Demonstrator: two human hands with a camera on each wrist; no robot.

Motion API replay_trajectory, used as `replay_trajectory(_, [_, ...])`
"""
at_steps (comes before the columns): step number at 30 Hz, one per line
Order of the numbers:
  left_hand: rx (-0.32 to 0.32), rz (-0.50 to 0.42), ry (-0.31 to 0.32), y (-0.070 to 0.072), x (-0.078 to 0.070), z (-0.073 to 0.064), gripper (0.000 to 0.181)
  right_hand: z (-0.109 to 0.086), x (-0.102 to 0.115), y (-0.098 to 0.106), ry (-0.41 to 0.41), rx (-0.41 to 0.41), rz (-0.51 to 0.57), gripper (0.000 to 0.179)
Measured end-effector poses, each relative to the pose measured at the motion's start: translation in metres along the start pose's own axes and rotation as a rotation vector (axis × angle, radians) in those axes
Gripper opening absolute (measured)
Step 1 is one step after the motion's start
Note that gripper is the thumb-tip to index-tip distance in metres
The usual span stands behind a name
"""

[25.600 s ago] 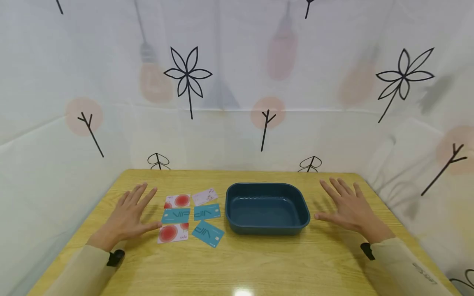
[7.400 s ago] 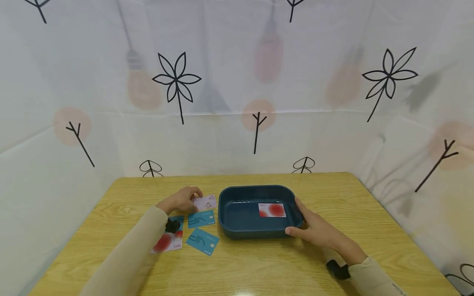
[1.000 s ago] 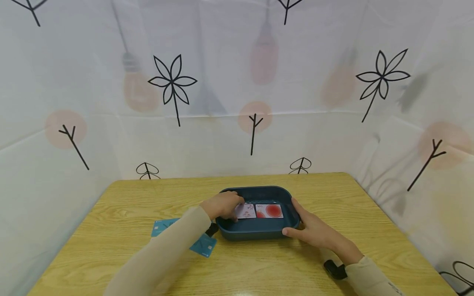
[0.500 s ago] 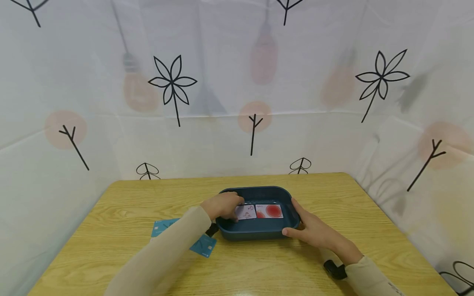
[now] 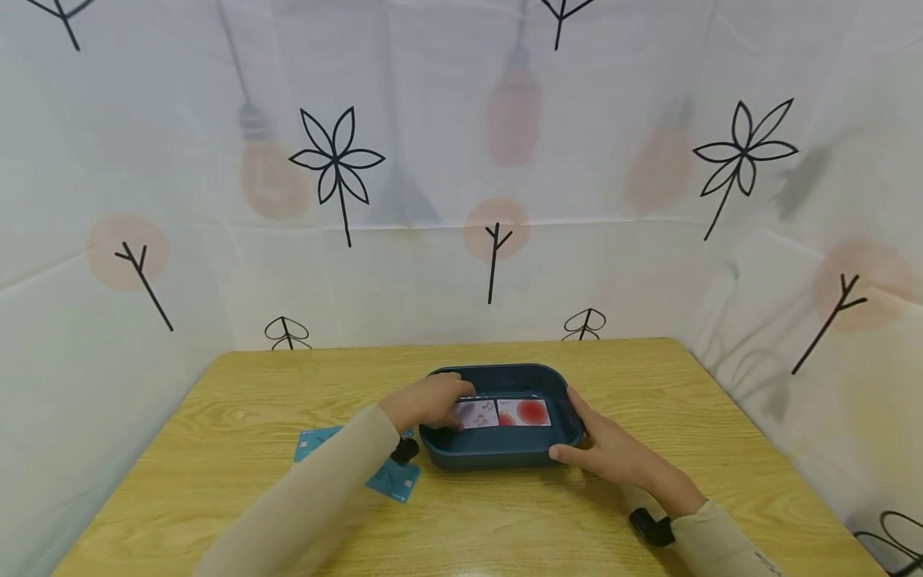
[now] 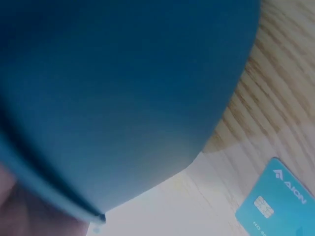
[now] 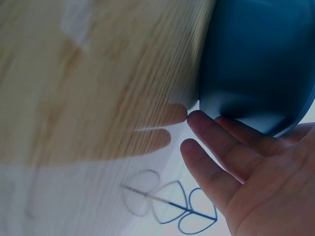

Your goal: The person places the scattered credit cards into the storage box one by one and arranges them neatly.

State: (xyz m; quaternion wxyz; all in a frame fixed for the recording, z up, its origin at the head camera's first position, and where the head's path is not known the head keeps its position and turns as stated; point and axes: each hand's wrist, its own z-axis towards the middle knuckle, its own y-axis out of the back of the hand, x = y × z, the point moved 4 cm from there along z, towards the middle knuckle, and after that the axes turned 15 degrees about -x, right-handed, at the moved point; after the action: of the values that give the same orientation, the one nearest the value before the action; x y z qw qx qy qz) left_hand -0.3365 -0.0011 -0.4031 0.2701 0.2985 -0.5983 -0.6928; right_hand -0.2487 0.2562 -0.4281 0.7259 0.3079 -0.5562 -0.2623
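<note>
A dark blue tray (image 5: 505,460) stands on the table. My left hand (image 5: 431,399) reaches over its left end and pinches the left edge of a pink flowered card (image 5: 477,414), close to the tray's floor. End to end with it lies a white card with red circles (image 5: 532,413). My right hand (image 5: 620,455) holds the tray's right end, thumb at the front corner. In the right wrist view, fingers (image 7: 224,145) extend along the outer wall. The tray's wall (image 6: 128,108) fills most of the left wrist view and hides the left fingertips.
Blue cards lie left of the tray, one partly under the left sleeve (image 5: 317,495): a farther card (image 5: 314,441) and a nearer card (image 5: 397,479). A chip card marked AION (image 6: 283,201) shows in the left wrist view. A patterned cloth (image 5: 433,280) hangs behind the table.
Since several seconds ago, my left hand has brought the flowered card from the table into the tray. Over the last second, only the left wrist shifts slightly left. The right hand stays put.
</note>
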Motion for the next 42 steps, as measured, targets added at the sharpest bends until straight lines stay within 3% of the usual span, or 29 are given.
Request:
replay_trajectory(6, [-0.069,-0.100,-0.017,0.011,0.002,-0.013,0.051,0.000,0.001,0.000,-0.008,0.000,0.000,0.103])
replay_trajectory(15, [-0.161,-0.116,-0.069,0.021,0.006,-0.032,0.047,0.000,-0.001,0.001,-0.009,-0.007,0.001,0.102])
replay_trajectory(26, [-0.269,-0.171,-0.050,0.033,0.012,-0.058,0.046,0.001,-0.001,0.001,0.006,-0.012,-0.001,0.102])
replay_trajectory(37, [-0.349,-0.211,-0.041,0.043,0.033,-0.082,0.045,0.001,0.000,0.001,0.004,-0.016,-0.009,0.102])
replay_trajectory(42, [-0.342,-0.224,-0.009,0.042,0.046,-0.092,0.044,0.000,0.000,0.001,-0.004,-0.014,-0.016,0.103])
